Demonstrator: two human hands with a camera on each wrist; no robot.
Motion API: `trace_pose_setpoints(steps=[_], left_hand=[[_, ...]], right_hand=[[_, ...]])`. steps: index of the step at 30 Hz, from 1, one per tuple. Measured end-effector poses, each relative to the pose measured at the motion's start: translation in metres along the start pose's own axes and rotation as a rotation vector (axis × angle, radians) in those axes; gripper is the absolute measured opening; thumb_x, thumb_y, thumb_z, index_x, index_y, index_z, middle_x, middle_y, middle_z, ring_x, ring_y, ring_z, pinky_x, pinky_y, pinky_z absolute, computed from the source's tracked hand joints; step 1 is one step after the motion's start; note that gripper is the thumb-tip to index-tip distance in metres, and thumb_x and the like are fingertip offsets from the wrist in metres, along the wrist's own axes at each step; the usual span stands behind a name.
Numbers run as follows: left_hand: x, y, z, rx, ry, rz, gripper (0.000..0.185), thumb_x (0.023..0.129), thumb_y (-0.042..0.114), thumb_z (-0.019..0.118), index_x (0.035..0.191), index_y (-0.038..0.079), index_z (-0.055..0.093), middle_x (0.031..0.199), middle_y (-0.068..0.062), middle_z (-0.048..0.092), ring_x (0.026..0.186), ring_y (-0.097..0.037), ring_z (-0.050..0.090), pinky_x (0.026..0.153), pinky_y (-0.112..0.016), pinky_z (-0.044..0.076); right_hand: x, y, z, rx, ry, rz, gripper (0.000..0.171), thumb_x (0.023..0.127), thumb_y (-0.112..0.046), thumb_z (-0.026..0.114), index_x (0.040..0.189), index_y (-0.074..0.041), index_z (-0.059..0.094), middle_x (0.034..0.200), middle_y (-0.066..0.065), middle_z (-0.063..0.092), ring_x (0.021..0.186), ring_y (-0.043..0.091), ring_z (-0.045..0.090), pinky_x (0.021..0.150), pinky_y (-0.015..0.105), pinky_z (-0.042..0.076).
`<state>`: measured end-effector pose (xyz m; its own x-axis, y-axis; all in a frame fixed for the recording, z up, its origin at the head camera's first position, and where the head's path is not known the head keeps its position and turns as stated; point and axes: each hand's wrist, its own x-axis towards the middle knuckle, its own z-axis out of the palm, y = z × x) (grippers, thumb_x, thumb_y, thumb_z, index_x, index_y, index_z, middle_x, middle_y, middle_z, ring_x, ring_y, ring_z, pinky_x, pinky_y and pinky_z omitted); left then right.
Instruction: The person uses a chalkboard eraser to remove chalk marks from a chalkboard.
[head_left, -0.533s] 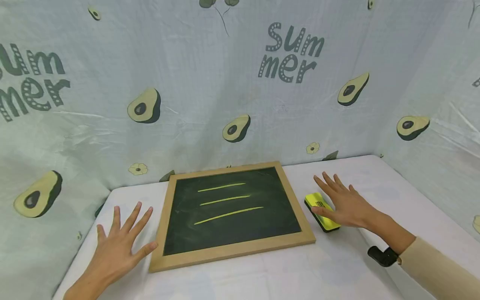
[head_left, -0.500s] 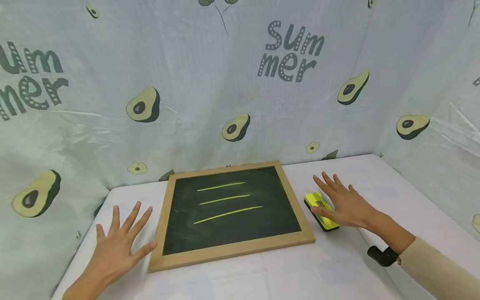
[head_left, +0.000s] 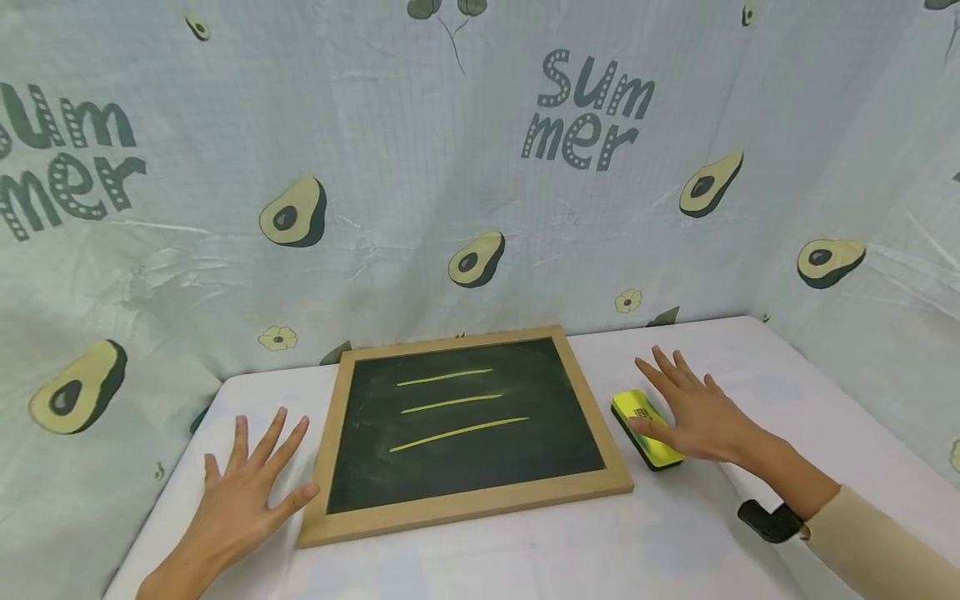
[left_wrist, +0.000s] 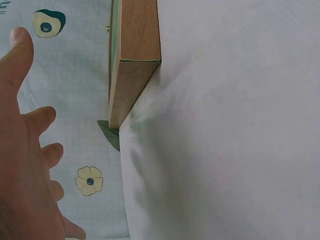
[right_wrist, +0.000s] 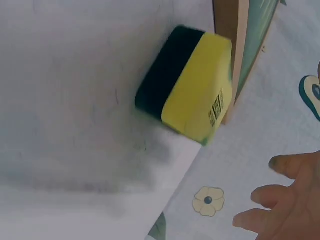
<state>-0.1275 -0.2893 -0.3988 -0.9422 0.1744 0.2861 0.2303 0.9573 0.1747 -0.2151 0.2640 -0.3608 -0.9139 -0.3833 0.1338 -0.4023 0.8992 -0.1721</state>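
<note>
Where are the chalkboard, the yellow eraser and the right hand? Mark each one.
chalkboard [head_left: 480,454]: head view, on the dark writing surface below the three chalk lines.
yellow eraser [right_wrist: 197,102]: right wrist view, on its yellow top.
right hand [head_left: 701,412]: head view, on the back of the hand.

Two bare hands are seen, without rings or gloves. The left hand [head_left: 243,500] is uncovered to the wrist, and no sleeve is shown on that forearm within the head view. The right hand [head_left: 697,412] is followed by a bare wrist, under which a small black device [head_left: 768,521] with rounded edges is worn. Behind it, the right forearm is covered by a long beige sleeve [head_left: 873,550] of plain, smooth cloth, ended in a simple cuff.
</note>
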Motion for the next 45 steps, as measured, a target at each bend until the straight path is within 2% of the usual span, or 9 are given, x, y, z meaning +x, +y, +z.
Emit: trace_pose_setpoints(steps=[4, 11, 16, 19, 24, 28, 32, 38, 45], left_hand=[[0.000, 0.001, 0.006, -0.051, -0.002, 0.003, 0.084, 0.088, 0.053, 0.058, 0.155, 0.027, 0.014, 0.158, -0.012, 0.015, 0.140, -0.047, -0.006, 0.091, -0.081, 0.013], [-0.002, 0.003, 0.010, -0.115, -0.016, -0.006, 0.078, 0.092, 0.047, 0.056, 0.155, 0.020, 0.017, 0.157, -0.012, 0.020, 0.143, -0.042, 0.002, 0.095, -0.077, 0.014], [-0.004, 0.003, 0.011, -0.242, -0.007, 0.008, 0.074, 0.094, 0.038, 0.058, 0.155, 0.024, 0.017, 0.156, -0.011, 0.024, 0.143, -0.040, 0.010, 0.098, -0.075, 0.012], [-0.005, 0.003, 0.014, -0.346, 0.014, 0.035, 0.071, 0.094, 0.030, 0.059, 0.154, 0.024, 0.020, 0.156, -0.010, 0.025, 0.142, -0.042, 0.012, 0.099, -0.075, 0.009], [-0.003, 0.005, 0.022, -0.449, -0.017, 0.028, 0.068, 0.094, 0.027, 0.060, 0.152, 0.015, 0.028, 0.155, -0.012, 0.025, 0.140, -0.047, 0.013, 0.095, -0.078, 0.007], [-0.003, 0.008, 0.030, -0.424, -0.084, -0.024, 0.070, 0.093, 0.035, 0.061, 0.151, 0.010, 0.031, 0.155, -0.014, 0.026, 0.139, -0.048, 0.015, 0.099, -0.076, 0.002], [-0.003, 0.008, 0.032, -0.390, -0.112, -0.046, 0.071, 0.093, 0.040, 0.060, 0.150, 0.011, 0.032, 0.154, -0.013, 0.028, 0.138, -0.048, 0.018, 0.103, -0.071, -0.002], [-0.002, 0.007, 0.034, -0.379, -0.098, -0.034, 0.069, 0.093, 0.040, 0.059, 0.151, 0.014, 0.032, 0.154, -0.011, 0.028, 0.137, -0.049, 0.021, 0.104, -0.070, -0.004], [-0.005, 0.005, 0.038, -0.398, -0.067, -0.018, 0.064, 0.095, 0.036, 0.058, 0.149, 0.013, 0.036, 0.153, -0.013, 0.030, 0.136, -0.050, 0.022, 0.103, -0.071, -0.002]], right_hand=[[-0.005, -0.006, 0.012, 0.053, 0.030, 0.057, 0.090, 0.086, -0.061, 0.057, 0.146, 0.001, 0.032, 0.152, 0.028, 0.020, 0.138, 0.050, 0.016, 0.096, 0.075, 0.021], [-0.013, -0.016, 0.034, 0.210, 0.078, 0.189, 0.089, 0.085, -0.060, 0.061, 0.144, 0.003, 0.034, 0.141, 0.030, 0.036, 0.128, 0.048, 0.031, 0.090, 0.069, 0.036], [-0.015, -0.019, 0.045, 0.216, 0.097, 0.245, 0.089, 0.081, -0.057, 0.068, 0.137, 0.007, 0.041, 0.130, 0.033, 0.042, 0.114, 0.045, 0.039, 0.079, 0.057, 0.044], [-0.015, -0.019, 0.047, 0.211, 0.099, 0.256, 0.089, 0.080, -0.054, 0.070, 0.135, 0.010, 0.041, 0.123, 0.034, 0.045, 0.105, 0.042, 0.042, 0.072, 0.049, 0.043], [-0.014, -0.017, 0.049, 0.207, 0.080, 0.284, 0.086, 0.080, -0.046, 0.073, 0.131, 0.016, 0.042, 0.112, 0.031, 0.049, 0.092, 0.036, 0.048, 0.068, 0.043, 0.043], [-0.012, -0.017, 0.048, 0.218, 0.077, 0.316, 0.081, 0.082, -0.040, 0.074, 0.129, 0.017, 0.043, 0.110, 0.031, 0.051, 0.087, 0.033, 0.051, 0.070, 0.045, 0.045], [-0.010, -0.019, 0.046, 0.221, 0.100, 0.341, 0.076, 0.083, -0.036, 0.074, 0.127, 0.018, 0.045, 0.110, 0.034, 0.051, 0.087, 0.035, 0.054, 0.070, 0.048, 0.046], [-0.007, -0.023, 0.038, 0.230, 0.147, 0.337, 0.069, 0.083, -0.030, 0.074, 0.123, 0.019, 0.049, 0.102, 0.031, 0.056, 0.081, 0.032, 0.055, 0.066, 0.045, 0.048], [0.013, -0.031, 0.028, 0.262, 0.200, 0.289, 0.062, 0.082, -0.025, 0.075, 0.122, 0.017, 0.052, 0.110, 0.031, 0.058, 0.089, 0.036, 0.056, 0.072, 0.049, 0.049]])
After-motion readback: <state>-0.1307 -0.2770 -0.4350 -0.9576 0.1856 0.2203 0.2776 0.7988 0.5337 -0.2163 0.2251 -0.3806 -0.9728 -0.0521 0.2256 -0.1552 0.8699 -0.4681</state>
